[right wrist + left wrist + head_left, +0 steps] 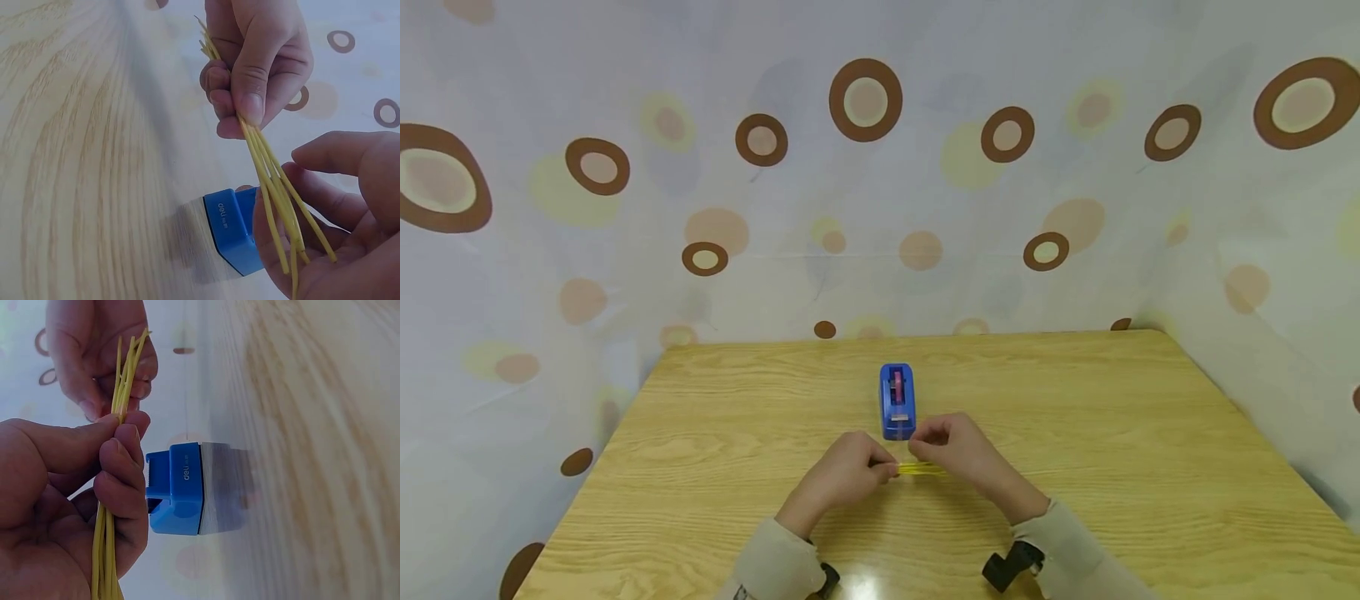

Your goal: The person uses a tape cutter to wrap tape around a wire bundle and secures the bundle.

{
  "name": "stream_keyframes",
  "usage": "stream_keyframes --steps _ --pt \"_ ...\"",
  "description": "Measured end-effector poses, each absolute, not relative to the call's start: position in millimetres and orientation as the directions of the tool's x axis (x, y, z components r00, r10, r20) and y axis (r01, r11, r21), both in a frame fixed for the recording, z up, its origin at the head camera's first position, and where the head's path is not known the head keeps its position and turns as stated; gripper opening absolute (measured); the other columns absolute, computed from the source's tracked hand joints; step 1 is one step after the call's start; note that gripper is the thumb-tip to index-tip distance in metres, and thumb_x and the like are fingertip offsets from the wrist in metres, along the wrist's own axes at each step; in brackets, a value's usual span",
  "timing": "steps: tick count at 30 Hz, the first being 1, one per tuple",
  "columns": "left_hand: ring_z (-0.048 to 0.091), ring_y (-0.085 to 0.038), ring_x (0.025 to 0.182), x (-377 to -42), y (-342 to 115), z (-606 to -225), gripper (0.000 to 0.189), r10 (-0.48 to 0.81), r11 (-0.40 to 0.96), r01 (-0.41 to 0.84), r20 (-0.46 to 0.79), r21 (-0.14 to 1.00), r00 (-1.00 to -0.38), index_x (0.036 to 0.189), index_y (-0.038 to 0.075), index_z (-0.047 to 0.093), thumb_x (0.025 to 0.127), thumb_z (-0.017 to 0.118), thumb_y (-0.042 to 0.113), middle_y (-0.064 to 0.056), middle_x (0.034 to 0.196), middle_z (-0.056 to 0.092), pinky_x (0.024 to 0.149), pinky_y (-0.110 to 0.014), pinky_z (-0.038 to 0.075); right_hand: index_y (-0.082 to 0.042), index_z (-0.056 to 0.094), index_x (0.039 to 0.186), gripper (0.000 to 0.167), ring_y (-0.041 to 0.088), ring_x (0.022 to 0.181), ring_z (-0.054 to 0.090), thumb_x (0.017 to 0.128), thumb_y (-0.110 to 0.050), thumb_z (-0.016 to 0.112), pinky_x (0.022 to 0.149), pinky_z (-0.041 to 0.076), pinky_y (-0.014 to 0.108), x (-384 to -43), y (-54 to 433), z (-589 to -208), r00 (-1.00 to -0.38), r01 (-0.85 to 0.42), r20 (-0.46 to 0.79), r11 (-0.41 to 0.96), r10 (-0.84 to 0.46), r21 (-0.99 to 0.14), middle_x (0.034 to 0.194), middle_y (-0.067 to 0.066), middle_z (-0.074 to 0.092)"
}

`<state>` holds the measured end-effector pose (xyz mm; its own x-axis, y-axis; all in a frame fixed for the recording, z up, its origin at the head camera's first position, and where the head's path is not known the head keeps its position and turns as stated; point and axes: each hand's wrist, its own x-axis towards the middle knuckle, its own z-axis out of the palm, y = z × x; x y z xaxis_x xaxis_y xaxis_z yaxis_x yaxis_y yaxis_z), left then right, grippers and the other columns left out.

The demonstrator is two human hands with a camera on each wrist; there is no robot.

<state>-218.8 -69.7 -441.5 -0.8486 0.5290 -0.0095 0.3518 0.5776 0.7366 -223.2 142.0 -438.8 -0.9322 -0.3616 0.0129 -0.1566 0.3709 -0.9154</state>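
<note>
My left hand [848, 468] pinches a bundle of thin yellow wires [921, 469] between thumb and fingers. In the left wrist view the wires [105, 550] run through its grip, with their short ends fanning out beyond the thumb. Across from it, my right hand [964, 454] is held close by with bent fingers. The right wrist view shows the loose wire ends [284, 206] spread in front of the right palm, while its thumb and forefinger tips [303, 153] come near each other beside the wires with nothing visible between them.
A blue tape dispenser [897, 400] with a pink core stands on the wooden table [715, 417], just beyond the hands. A patterned curtain [880, 192] hangs behind the table's far edge and along both sides. Dark wrist cameras [1013, 567] sit at the sleeves.
</note>
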Motion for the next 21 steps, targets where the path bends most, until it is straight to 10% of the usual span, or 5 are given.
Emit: stream_keyframes --steps 21 --pt "0.051 -0.006 0.062 -218.9 -69.5 -441.0 0.012 0.518 0.574 0.331 -0.02 0.749 -0.855 0.089 0.004 0.079 0.093 0.069 0.007 0.006 0.077 0.066 0.057 -0.023 0.044 0.0 0.072 0.091 0.013 0.019 0.069 0.062 0.095 -0.011 0.066 0.066 0.054 0.037 -223.2 145.3 -443.8 -0.872 -0.06 -0.124 0.355 -0.474 -0.933 0.082 0.008 0.068"
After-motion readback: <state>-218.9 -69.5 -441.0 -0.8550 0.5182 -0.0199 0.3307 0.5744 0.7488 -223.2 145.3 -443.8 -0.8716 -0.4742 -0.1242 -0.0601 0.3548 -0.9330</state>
